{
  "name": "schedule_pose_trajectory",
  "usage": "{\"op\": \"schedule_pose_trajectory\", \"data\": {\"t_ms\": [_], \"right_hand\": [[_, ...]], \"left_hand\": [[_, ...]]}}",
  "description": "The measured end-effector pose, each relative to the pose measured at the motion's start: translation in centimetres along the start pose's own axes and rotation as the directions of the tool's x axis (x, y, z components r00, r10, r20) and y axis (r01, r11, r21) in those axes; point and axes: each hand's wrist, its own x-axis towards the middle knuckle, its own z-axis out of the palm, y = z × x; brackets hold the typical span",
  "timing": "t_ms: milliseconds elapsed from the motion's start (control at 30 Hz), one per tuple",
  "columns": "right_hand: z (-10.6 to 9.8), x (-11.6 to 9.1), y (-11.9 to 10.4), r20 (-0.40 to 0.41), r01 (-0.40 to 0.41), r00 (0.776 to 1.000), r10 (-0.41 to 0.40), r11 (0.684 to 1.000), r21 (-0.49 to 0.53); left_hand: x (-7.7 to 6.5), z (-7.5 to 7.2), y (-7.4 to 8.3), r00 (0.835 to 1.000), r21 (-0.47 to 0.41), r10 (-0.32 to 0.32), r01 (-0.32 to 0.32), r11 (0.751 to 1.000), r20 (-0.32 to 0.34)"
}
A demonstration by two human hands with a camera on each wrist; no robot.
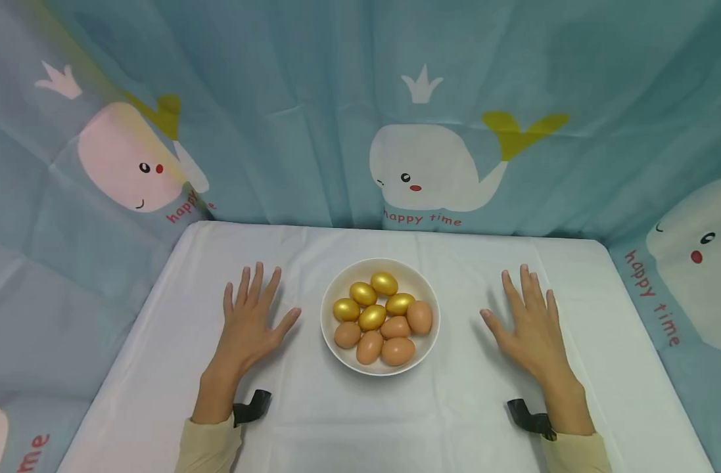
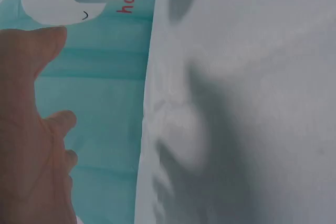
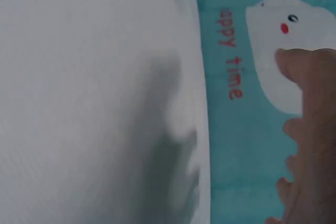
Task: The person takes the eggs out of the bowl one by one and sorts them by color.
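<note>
A white bowl (image 1: pixel 330 348) stands mid-table in the head view. Several shiny golden eggs (image 1: pixel 372 317) lie in its far half, and several brown eggs (image 1: pixel 398 351) fill the near half and right side. To the left of the bowl, my left hand (image 1: pixel 249 332) is held palm down with fingers spread and the thumb toward the bowl. My right hand (image 1: pixel 530 335) mirrors it on the other side, fingers straight and apart. Both hands hold nothing. In the wrist views, each hand casts a shadow on the white cloth below it.
A white cloth (image 1: pixel 360 420) covers the table. Teal curtains (image 1: pixel 313 164) printed with whales hang behind and at both sides. A black curved piece (image 1: pixel 252 407) is worn at the left wrist, and a similar black piece (image 1: pixel 528 417) at the right. Beige sleeves cover the forearms.
</note>
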Motion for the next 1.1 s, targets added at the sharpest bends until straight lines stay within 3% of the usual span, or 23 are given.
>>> {"op": "schedule_pose_trajectory", "data": {"t_ms": [100, 233, 333, 467, 533, 767, 933, 1100], "right_hand": [[0.5, 0.4, -1.1, -0.047, 0.064, 0.997, -0.062, 0.997, 0.053], [0.6, 0.7, -2.9, -0.077, 0.136, 0.989, -0.129, 0.986, 0.1], [0.6, 1.2, -4.4, -0.069, 0.17, 0.984, -0.162, 0.978, 0.124], [0.1, 1.8, -6.2, -0.044, 0.206, 0.978, -0.202, 0.97, 0.131], [-0.2, 2.1, -6.9, -0.022, 0.219, 0.976, -0.218, 0.968, 0.122], [-1.2, 3.7, -9.8, 0.069, 0.292, 0.95, -0.303, 0.947, 0.137], [-1.0, 4.8, -12.1, 0.157, 0.366, 0.902, -0.403, 0.904, 0.221], [-0.6, 6.4, -14.3, 0.238, 0.41, 0.842, -0.485, 0.86, 0.304]], "left_hand": [[0.0, -0.3, 0.7, 1.0, -0.035, 0.014, -0.013, 0.999, 0.022], [0.4, 0.0, 2.1, 0.996, -0.174, 0.043, -0.028, 0.984, 0.084], [0.9, 0.0, 3.1, 0.992, -0.291, 0.053, -0.018, 0.957, 0.11], [1.7, 0.2, 4.3, 0.989, -0.438, 0.063, 0.001, 0.899, 0.131], [1.9, 0.6, 4.9, 0.987, -0.51, 0.078, 0.006, 0.86, 0.143], [2.7, 1.4, 6.1, 0.971, -0.734, 0.176, 0.001, 0.679, 0.164], [2.1, 1.7, 5.3, 0.957, -0.832, 0.23, 0.024, 0.554, 0.18], [1.8, 1.7, 4.5, 0.943, -0.883, 0.273, 0.044, 0.467, 0.191]]}}
